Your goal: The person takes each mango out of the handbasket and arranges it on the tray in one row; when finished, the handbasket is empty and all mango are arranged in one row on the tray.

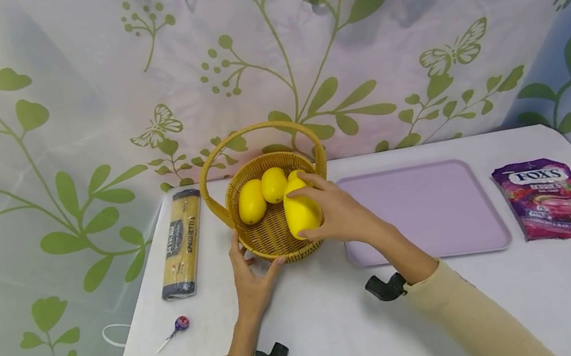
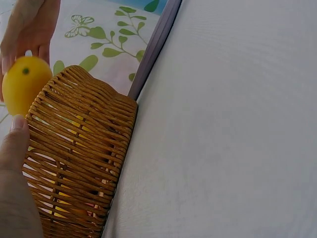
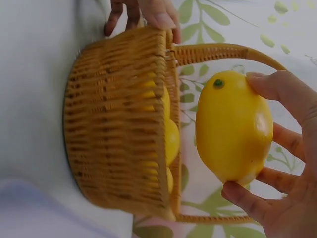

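My right hand (image 1: 339, 210) grips a yellow lemon (image 3: 233, 126) between thumb and fingers, above the right side of a wicker basket (image 1: 273, 240). In the right wrist view that lemon is apart from the basket, its green stem mark showing. More lemons lie inside, among them one at the left (image 1: 252, 202) and one at the back (image 1: 274, 185); another is partly hidden behind the held one. At the basket's front left, my left hand (image 1: 252, 284) holds its side, with the thumb (image 2: 15, 139) at the rim. The tall handle (image 1: 254, 128) stands up over the basket.
A spaghetti pack (image 1: 181, 246) lies left of the basket, with a lollipop (image 1: 181, 324) in front of it. To the right are a flat lilac tray (image 1: 427, 211) and a purple Fox's candy bag (image 1: 550, 200). Behind the white table (image 1: 334, 333) hangs a leaf-patterned curtain (image 1: 96, 96).
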### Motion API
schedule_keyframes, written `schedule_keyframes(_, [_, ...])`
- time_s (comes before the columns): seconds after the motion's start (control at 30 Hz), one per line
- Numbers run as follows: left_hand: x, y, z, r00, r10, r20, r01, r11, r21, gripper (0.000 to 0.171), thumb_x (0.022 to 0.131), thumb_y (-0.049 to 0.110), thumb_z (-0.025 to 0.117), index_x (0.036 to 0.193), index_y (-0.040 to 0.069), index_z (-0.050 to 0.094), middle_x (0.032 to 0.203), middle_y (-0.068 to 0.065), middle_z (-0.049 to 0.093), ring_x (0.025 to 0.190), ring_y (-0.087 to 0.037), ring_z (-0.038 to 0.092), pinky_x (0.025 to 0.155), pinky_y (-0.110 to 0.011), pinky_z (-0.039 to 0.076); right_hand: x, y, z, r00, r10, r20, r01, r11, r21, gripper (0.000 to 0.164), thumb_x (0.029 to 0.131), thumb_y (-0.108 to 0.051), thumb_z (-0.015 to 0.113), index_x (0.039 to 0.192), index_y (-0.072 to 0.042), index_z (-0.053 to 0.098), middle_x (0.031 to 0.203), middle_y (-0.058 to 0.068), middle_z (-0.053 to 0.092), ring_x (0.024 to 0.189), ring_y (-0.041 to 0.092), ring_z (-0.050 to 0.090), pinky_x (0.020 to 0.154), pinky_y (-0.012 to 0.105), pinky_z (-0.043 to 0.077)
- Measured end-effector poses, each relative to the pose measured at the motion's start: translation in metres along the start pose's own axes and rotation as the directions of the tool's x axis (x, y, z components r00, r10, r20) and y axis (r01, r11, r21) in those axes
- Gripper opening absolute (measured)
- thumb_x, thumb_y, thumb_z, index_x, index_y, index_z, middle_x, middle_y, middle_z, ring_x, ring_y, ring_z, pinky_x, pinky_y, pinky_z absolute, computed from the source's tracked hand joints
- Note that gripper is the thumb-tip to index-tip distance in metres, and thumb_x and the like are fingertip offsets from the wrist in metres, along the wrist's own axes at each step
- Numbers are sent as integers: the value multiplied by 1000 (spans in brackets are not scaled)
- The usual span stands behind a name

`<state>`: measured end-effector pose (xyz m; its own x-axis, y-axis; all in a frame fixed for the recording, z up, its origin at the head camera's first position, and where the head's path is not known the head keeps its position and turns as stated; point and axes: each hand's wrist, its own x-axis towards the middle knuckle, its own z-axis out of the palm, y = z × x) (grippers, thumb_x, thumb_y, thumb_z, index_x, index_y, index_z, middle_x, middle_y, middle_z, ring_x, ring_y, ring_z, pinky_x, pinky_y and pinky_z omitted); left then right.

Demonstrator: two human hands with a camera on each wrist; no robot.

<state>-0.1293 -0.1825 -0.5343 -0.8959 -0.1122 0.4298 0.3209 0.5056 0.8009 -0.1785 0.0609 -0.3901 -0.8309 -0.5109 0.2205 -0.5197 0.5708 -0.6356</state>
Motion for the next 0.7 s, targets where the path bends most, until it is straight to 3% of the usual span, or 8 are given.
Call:
schedule_keyframes(0.23, [1, 1, 0, 1000, 19, 3, -19, 1000, -10, 109, 78, 28, 84, 158, 13, 11, 156, -16, 29, 132, -34, 43, 90, -48, 45, -30, 13, -32, 999, -28, -32, 28, 1000, 6, 70, 75, -31, 85, 138, -22, 55, 161, 5, 24, 144, 36, 29, 105, 60, 39])
schedule_keyframes(0.53, [2, 1, 1, 1000, 27, -5, -28, 999, -35, 110, 74, 18, 86, 157, 8, 13, 156, -19, 27, 131, -40, 42, 88, -53, 44, -49, 62, -51, 997, 56, -48, -58, 998, -40, 69, 74, -29, 86, 135, -15, 56, 161, 11, 25, 143, 40, 30, 105, 63, 36])
schedule_keyframes(0.7, [1, 26, -4, 1000, 19, -7, -20, 999, -40, 106, 76, 11, 83, 154, -2, 14, 152, -28, 27, 127, -49, 41, 88, -58, 41, -49, 86, -44, 993, 114, -21, -115, 991, -63, 71, 72, -27, 87, 135, -13, 57, 159, 16, 26, 141, 45, 30, 106, 67, 33])
